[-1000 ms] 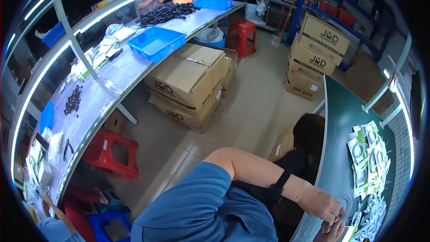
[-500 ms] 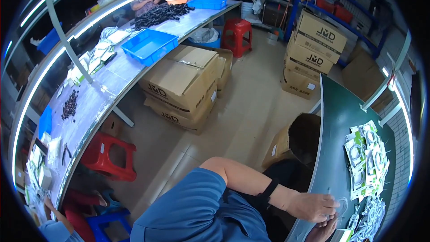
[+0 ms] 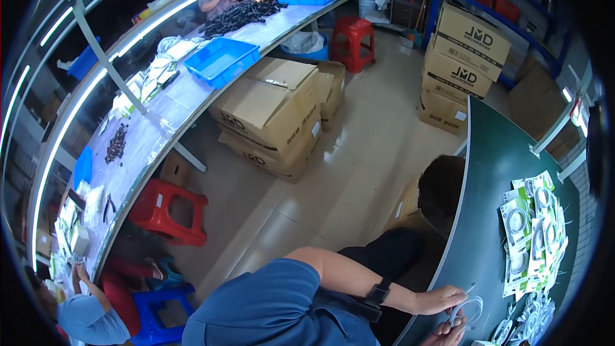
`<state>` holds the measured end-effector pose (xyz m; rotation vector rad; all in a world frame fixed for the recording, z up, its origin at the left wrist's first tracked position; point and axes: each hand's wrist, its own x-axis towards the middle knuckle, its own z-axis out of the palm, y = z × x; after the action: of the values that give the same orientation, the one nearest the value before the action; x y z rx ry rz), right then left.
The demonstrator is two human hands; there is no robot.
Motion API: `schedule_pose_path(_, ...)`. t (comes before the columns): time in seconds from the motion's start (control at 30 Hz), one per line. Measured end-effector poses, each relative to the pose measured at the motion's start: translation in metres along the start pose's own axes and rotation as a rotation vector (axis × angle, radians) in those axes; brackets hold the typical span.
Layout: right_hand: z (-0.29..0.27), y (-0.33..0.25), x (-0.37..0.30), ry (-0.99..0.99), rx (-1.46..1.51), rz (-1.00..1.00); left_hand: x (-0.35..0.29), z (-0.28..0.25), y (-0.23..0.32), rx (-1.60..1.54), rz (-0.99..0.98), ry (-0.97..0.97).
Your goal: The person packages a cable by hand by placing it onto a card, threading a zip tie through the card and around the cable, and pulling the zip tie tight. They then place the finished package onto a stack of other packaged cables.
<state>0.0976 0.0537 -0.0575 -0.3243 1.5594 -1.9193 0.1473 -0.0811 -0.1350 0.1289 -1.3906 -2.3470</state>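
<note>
My left hand (image 3: 441,300), with a dark watch (image 3: 378,293) at the wrist, pinches a coiled grey-white cable (image 3: 473,308) above the green bench at the lower right. Just below it, my right hand (image 3: 448,334) has its fingers closed on the lower side of the same coil; the frame's lower edge cuts off part of that hand. A short cable end sticks up past the left fingertips. Beside the coil, to the right, lies a pile of loose coiled cables (image 3: 533,320). Farther along the bench, cables on white-and-green cards (image 3: 535,230) lie overlapping in a heap.
The green bench (image 3: 477,186) runs along my right. Cardboard boxes (image 3: 458,70) are stacked beyond it, with more boxes (image 3: 272,109) by the left bench (image 3: 170,106). Red stools (image 3: 170,211) and a blue stool (image 3: 160,311) stand on the floor. A co-worker (image 3: 93,314) sits at lower left.
The view has shifted, so the scene sits farther right. My left hand has turned and moved off the coil's front, and the coil now shows plainly between both hands.
</note>
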Motion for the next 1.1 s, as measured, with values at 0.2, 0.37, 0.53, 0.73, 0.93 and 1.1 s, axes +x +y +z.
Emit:
schedule_pose_path(0.2,-0.017,0.0,0.008,-0.014,-0.593,-0.241,0.025,0.012,-0.001,-0.364,-0.075,-0.034)
schedule_pose_path(0.37,-0.03,0.0,0.019,-0.03,-0.421,-0.022,0.046,0.003,-0.025,-0.626,-0.203,-0.106)
schedule_pose_path(0.53,-0.038,-0.001,0.022,-0.156,-0.827,-0.211,0.043,0.008,-0.012,-0.574,-0.226,-0.08)
schedule_pose_path(0.73,-0.034,-0.002,0.021,-0.067,-0.986,-0.323,0.038,0.013,-0.013,-0.525,-0.225,-0.087)
schedule_pose_path(0.93,-0.029,-0.003,0.018,-0.044,0.005,0.076,0.038,0.011,-0.017,-0.589,-0.176,-0.096)
schedule_pose_path(1.1,-0.024,-0.003,0.022,-0.106,0.099,0.072,0.036,0.009,-0.009,-0.635,-0.186,-0.044)
